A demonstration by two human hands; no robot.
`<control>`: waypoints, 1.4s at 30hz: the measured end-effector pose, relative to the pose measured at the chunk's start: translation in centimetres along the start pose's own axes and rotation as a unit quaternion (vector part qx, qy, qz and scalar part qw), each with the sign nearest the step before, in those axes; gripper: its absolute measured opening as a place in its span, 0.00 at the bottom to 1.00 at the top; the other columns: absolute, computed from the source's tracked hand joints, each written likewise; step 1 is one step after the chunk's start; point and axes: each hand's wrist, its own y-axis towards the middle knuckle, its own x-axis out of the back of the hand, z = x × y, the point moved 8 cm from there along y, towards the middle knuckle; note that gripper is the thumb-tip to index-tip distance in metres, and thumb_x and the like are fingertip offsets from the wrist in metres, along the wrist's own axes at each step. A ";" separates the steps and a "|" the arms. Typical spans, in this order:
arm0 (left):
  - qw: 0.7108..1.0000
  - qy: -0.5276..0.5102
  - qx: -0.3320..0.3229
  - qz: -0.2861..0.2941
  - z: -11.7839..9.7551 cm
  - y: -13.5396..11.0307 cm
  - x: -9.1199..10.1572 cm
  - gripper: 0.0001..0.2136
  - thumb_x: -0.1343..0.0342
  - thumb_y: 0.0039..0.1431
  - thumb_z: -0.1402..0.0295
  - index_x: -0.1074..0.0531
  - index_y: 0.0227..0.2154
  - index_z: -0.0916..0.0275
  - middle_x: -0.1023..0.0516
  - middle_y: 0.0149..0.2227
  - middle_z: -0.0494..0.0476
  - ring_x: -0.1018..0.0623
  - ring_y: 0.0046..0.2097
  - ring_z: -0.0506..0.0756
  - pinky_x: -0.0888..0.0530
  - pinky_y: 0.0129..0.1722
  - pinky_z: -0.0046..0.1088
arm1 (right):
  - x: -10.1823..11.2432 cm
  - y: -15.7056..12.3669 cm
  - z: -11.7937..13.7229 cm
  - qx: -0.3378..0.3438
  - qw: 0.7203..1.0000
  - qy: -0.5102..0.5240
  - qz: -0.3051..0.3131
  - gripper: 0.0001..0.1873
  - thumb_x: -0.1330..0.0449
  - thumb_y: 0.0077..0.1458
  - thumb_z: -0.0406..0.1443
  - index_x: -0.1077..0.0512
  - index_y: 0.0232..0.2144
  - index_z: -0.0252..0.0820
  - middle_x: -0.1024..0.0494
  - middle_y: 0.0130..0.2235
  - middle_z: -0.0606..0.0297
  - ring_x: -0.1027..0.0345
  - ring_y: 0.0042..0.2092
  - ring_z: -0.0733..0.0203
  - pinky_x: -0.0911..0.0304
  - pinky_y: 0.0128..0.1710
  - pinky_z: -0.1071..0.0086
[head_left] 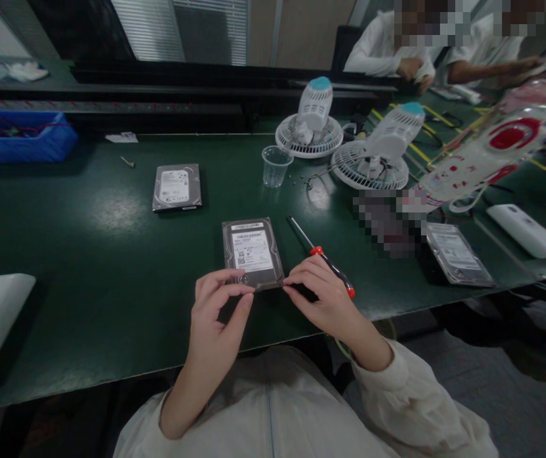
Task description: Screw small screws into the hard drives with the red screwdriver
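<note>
A hard drive (250,250) with a white label lies flat on the dark green table (86,254) in front of me. My left hand (215,315) pinches its near left corner with thumb and fingers closed. My right hand (323,296) grips the near right corner and lies over the handle of a red-and-black screwdriver (323,256), whose shaft points away to the upper left. Whether the right hand also holds the screwdriver I cannot tell.
A second hard drive (177,186) lies further back left, a third (458,254) at the right. A clear plastic cup (275,165) and two small white fans (313,121) (377,152) stand behind. A blue bin (15,135) sits far left. Other people work at the back right.
</note>
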 end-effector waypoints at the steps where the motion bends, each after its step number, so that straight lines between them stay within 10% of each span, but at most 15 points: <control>1: 1.000 0.000 0.002 0.000 0.0 0.0 0.0 0.06 0.39 0.70 0.73 0.19 0.39 0.54 0.18 0.49 0.54 0.22 0.54 0.59 0.23 0.54 0.42 | 0.0 0.0 0.0 -0.001 1.000 0.000 0.001 0.05 0.35 0.66 0.28 0.25 0.40 0.42 0.17 0.37 0.61 0.26 0.41 0.57 0.26 0.43 0.57; 42: 0.999 0.025 -0.020 0.020 -0.5 0.1 -0.8 0.07 0.35 0.66 0.74 0.22 0.42 0.55 0.17 0.47 0.54 0.22 0.51 0.61 0.24 0.52 0.43 | 0.3 0.1 0.1 -0.003 1.000 0.002 -0.015 0.06 0.37 0.65 0.27 0.25 0.39 0.43 0.18 0.36 0.61 0.26 0.40 0.57 0.27 0.42 0.58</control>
